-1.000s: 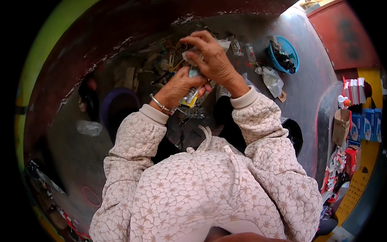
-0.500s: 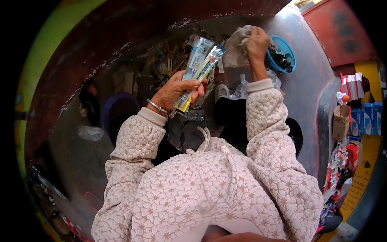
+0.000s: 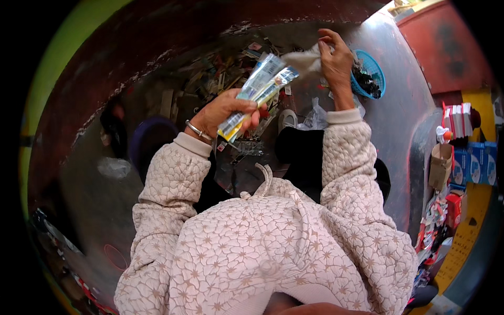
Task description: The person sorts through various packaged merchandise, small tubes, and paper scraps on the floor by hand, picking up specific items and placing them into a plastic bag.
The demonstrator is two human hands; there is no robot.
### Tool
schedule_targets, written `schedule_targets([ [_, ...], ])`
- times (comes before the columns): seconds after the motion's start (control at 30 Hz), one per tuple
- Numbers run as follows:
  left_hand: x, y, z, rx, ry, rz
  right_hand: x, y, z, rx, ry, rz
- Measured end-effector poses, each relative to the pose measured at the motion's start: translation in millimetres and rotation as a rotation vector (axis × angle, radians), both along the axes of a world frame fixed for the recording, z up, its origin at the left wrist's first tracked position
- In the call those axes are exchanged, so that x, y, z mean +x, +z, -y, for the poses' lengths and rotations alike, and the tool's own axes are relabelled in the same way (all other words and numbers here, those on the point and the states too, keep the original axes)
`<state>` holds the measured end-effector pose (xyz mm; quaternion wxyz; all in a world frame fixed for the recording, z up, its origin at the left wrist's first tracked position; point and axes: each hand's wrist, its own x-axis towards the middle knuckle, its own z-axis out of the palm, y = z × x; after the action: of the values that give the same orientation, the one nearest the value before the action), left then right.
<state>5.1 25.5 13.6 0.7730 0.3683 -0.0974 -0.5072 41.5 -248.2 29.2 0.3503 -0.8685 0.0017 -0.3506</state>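
Note:
My left hand (image 3: 233, 113), with a bracelet at the wrist, is closed round a small fan of slim plastic packets (image 3: 264, 86). They are clear, pale blue and yellow, and their upper ends point away to the right. My right hand (image 3: 336, 58) is raised beside them with its fingers parted and nothing visible between them. A blurred pale grey cloth-like piece (image 3: 304, 60) is just left of that hand, partly behind it. Whether it touches the fingers is hard to see.
A blue plastic basket (image 3: 371, 68) with dark contents stands right of my right hand. Many small scattered items (image 3: 220, 76) lie on the floor ahead. Clear plastic bags (image 3: 315, 114) lie near my feet, a purple tub (image 3: 149, 131) left. Boxes (image 3: 475, 163) line the right side.
My right hand has opened, and the pale piece it gripped has dropped lower and to the left. My left hand has shifted slightly left and down with the packets.

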Motion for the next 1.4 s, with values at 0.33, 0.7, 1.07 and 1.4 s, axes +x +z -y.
schedule_targets([
  [0.33, 2.7, 0.6, -7.2, -0.026, 0.013, -0.079, -39.1, -5.6, -74.5, -0.799, 0.328, -0.238],
  [0.7, 13.1, -2.5, -14.3, -0.41, 0.012, -0.377, -38.5, -6.1, -81.5, -0.147, 0.691, -0.537],
  [1.07, 23.2, 4.8, -9.4, 0.189, 0.426, 0.293, -50.9, 8.2, -97.3, 1.229, 0.832, -1.142],
  [1.4, 12.6, 4.8, 5.2, 0.067, 0.251, 0.15, -58.0, 4.0, -113.4, 1.182, 0.807, -1.278],
])
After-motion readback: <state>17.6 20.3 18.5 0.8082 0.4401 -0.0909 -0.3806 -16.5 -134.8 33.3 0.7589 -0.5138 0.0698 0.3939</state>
